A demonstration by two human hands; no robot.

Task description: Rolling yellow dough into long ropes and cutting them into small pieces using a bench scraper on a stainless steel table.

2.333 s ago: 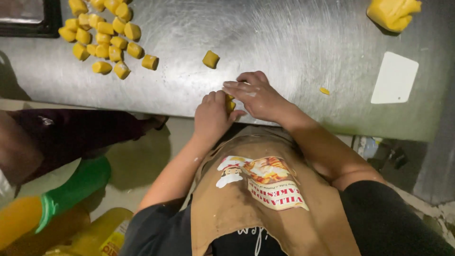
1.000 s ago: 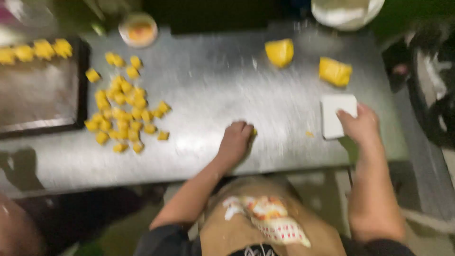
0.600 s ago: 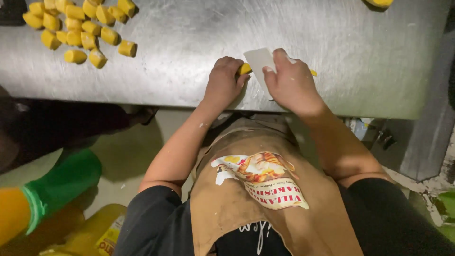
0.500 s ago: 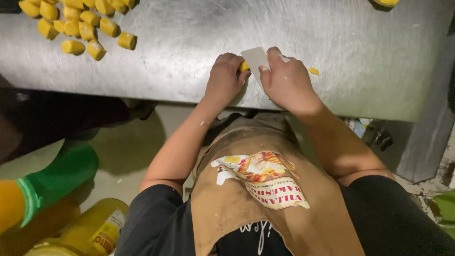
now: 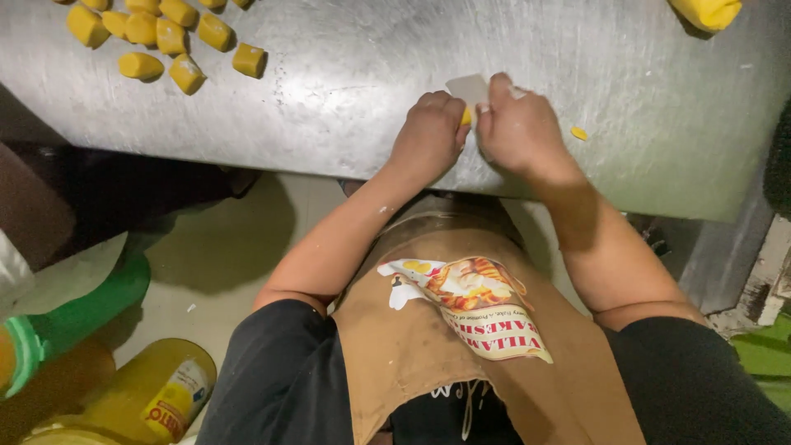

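My left hand (image 5: 430,128) is closed over a small yellow dough piece (image 5: 466,116) at the near edge of the steel table (image 5: 346,91). My right hand (image 5: 521,128) grips a white plastic scraper (image 5: 468,86) and presses it against that dough, right beside the left hand. Most of the dough is hidden under my fingers. A pile of cut yellow dough pieces (image 5: 169,41) lies at the far left of the table.
A bigger yellow dough lump (image 5: 707,11) sits at the top right, and a tiny crumb (image 5: 579,133) lies right of my right hand. Below the table stand yellow jars (image 5: 156,395) and a green-capped bottle (image 5: 74,317) on the floor at left.
My right hand reached right to the white scraper, then brought it back to the dough held by my left hand. In the last half second both hands stay put.
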